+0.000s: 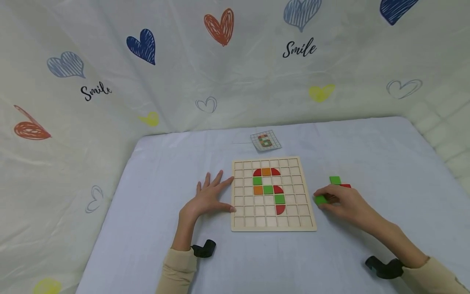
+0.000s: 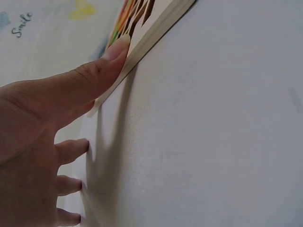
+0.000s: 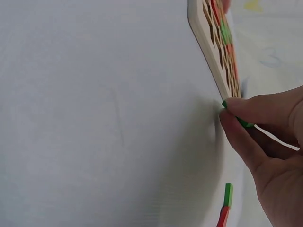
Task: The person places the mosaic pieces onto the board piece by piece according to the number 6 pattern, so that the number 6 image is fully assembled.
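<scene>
A wooden grid board (image 1: 247, 223) lies on the white cloth, with red quarter-round, orange and green square tiles set in its cells in a curving figure. My left hand (image 1: 207, 198) is spread at the board's left side; its thumb (image 2: 94, 78) and index fingertip touch the edge. To the right of the board, my right hand (image 1: 343, 202) pinches a green tile (image 1: 321, 199) between thumb and fingers. Just behind that hand lie another green tile (image 1: 335, 180) and a red tile (image 1: 345, 185), the red one partly hidden.
Behind the board lies a pattern card (image 1: 266, 141) printed with a similar coloured figure on a grid. A cloth backdrop (image 1: 249, 73) with hearts and lettering rises beyond the table's far edge. Black straps with mounts (image 1: 204, 248) sit on both wrists.
</scene>
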`<state>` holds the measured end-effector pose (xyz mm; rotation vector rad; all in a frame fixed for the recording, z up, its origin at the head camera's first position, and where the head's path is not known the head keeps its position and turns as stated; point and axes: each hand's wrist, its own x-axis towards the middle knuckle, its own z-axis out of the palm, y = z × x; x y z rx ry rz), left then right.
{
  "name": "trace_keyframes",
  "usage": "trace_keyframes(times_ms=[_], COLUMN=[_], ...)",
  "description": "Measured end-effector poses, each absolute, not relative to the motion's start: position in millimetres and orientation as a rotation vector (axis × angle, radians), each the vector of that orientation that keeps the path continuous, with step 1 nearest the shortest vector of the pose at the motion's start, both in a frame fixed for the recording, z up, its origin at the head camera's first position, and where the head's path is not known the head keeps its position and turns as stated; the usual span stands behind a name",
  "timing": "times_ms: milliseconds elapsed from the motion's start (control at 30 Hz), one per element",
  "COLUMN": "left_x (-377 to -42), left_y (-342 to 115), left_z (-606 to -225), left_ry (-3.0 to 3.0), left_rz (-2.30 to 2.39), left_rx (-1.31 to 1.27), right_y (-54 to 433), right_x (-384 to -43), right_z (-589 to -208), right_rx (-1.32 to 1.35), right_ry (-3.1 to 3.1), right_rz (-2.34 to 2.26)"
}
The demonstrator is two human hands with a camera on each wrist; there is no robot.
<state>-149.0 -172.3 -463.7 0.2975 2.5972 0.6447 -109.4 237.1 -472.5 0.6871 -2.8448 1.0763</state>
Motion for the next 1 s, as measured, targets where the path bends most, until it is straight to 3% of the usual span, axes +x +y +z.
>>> trace_keyframes(times_ms=[333, 1000], left_x=[-147.9, -148.3], left_y=[-172.4, -172.2], left_z=[-463.5, -461.5], left_ry=[2.605, 2.611], left_rz=[0.655, 0.611], left_rx=[0.293, 0.306], right_y=[230.1, 191.5], right_x=[-108.3, -117.1], right_z=[-460.4, -457.3], right_rx=[0.670, 0.900], right_ry=[-2.891, -2.888], right_rz=[1.204, 1.116])
